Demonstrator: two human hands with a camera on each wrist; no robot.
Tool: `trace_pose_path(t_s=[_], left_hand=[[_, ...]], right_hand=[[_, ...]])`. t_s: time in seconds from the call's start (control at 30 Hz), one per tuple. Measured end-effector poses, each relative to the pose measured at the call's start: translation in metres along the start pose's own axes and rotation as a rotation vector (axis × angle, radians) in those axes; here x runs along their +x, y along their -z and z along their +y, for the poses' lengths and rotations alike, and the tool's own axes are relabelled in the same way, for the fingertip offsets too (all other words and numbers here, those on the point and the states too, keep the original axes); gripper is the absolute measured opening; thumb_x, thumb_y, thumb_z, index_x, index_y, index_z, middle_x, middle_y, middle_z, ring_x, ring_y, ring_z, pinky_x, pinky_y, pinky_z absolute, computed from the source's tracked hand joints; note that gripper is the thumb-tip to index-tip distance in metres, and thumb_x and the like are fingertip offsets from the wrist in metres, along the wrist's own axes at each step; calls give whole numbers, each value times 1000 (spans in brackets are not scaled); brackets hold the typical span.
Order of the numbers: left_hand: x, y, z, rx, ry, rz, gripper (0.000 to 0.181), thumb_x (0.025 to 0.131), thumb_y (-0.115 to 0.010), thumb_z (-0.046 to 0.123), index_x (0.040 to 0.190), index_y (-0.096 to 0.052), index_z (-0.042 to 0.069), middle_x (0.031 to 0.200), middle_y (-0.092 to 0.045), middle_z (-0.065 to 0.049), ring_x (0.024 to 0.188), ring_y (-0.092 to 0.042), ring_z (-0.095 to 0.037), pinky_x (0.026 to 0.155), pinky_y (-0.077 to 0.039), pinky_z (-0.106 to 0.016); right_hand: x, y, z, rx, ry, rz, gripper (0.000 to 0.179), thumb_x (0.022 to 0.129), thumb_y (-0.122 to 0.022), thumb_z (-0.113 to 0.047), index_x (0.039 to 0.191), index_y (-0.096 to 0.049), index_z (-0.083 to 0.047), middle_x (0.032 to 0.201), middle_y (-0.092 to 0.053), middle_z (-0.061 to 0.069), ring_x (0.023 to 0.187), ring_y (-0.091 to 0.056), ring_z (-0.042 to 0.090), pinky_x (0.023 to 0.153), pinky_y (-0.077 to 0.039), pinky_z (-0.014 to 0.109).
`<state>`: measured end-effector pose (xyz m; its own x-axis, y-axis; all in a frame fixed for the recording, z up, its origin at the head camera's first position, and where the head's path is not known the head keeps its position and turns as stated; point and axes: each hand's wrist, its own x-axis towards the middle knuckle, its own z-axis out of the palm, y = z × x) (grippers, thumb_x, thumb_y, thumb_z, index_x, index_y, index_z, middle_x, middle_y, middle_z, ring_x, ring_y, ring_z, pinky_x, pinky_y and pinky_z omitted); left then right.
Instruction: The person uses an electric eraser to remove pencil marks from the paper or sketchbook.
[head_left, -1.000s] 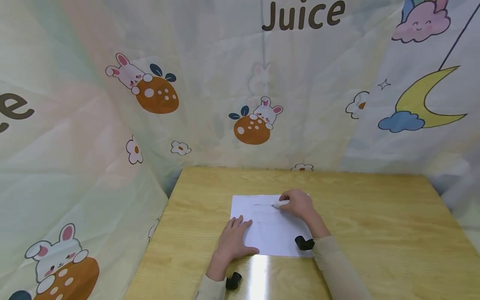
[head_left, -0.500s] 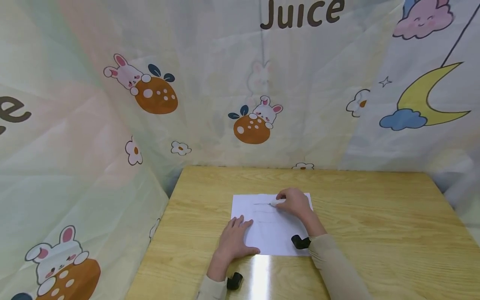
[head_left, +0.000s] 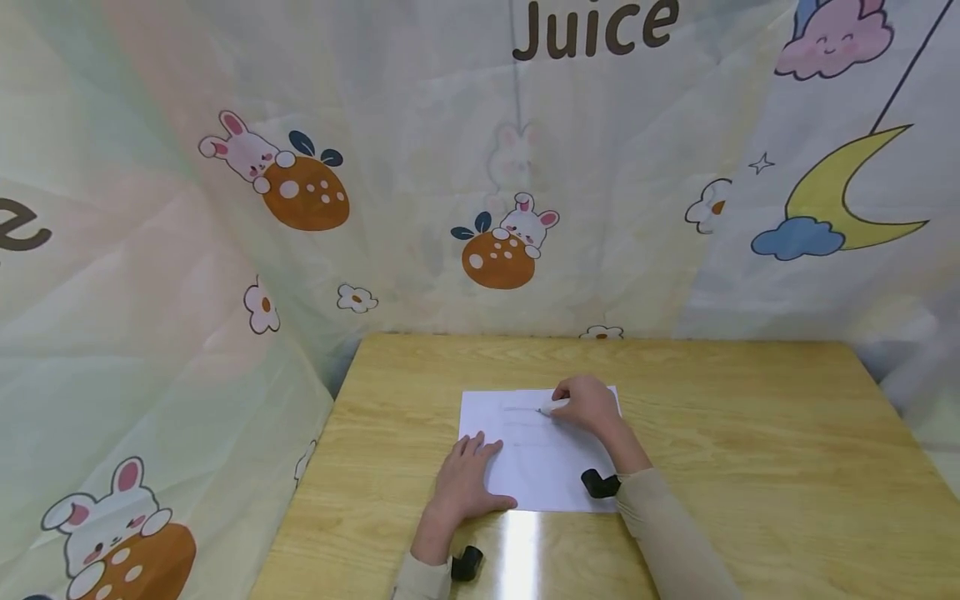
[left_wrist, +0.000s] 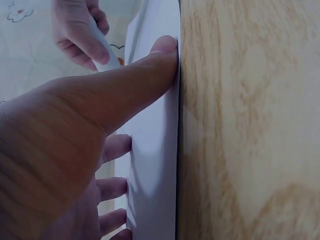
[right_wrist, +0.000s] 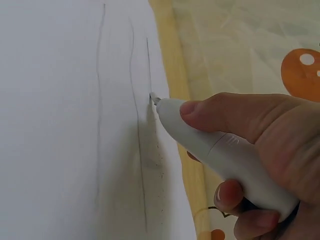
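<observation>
A white sheet of paper point(head_left: 555, 483) with a few thin pencil lines point(right_wrist: 99, 100) lies on the table. My left hand point(head_left: 467, 482) rests on its left side, fingers spread and thumb near the front edge. My right hand point(head_left: 592, 407) grips a thick white electric eraser point(right_wrist: 200, 135), its small tip touching the line nearest the sheet's far edge. Beyond the tip, small dark crumbs point(right_wrist: 159, 150) and a faint smudge lie where that line stops. In the left wrist view, part of the eraser point(left_wrist: 106, 52) shows in the right hand.
The wooden table point(head_left: 750, 433) extends around the sheet, widest to the right. Cloth printed with rabbits and a moon point(head_left: 847, 200) hangs behind and at the left. Black wrist cameras point(head_left: 600, 483) sit at both cuffs.
My right hand with the electric eraser has shifted slightly left along the top line, and that line looks shorter. The left hand stays on the paper.
</observation>
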<state>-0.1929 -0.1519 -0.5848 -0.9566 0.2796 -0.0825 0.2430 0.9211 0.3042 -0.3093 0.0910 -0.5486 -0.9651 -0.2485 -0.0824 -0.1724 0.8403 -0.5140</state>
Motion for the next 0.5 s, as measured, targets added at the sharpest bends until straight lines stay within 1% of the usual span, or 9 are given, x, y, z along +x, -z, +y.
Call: trace_pose_path(t_s=[0.1,0.2,0.3,0.37,0.5], left_hand=[[-1,0,0,4,-2,-2,95,64,-78,67,141,-51,19,150,-38,-16,136,-32,-40,107,-31,-52],[0,1,-1,16,0,1,96,64,-78,68,142,-50,20,150,-38,-15,136,-32,-39,107,-32,-52],[0,1,-1,19,-3,12,96,63,-78,68,142,-50,21,149,-39,-16,135,-33,-40,107,-32,-52],[0,2,0,17,2,5,96,63,-78,68,143,-49,22,149,-39,-15,135,-33,-40,107,-32,-52],[1,3,1,10,6,-6,96,63,-78,68,143,-49,22,150,-38,-15,136,-32,-40,107,-32,-53]], right_hand=[[-1,-1,-1,-7,3,-12,20,75,-84,-27,89,-74,-16,89,-69,-4,81,-61,15,68,-52,37],[0,-1,-4,0,22,-5,19,75,-83,-26,88,-74,-15,89,-69,-3,80,-61,15,67,-51,37],[-2,0,-5,-2,17,12,18,73,-84,-24,85,-74,-15,86,-68,-4,77,-60,14,65,-51,36],[-3,0,-6,-7,11,11,17,72,-84,-24,84,-74,-16,84,-68,-4,75,-60,14,64,-51,35],[-1,1,-8,2,41,8,18,75,-82,-26,87,-74,-15,88,-69,-4,77,-60,14,65,-51,36]])
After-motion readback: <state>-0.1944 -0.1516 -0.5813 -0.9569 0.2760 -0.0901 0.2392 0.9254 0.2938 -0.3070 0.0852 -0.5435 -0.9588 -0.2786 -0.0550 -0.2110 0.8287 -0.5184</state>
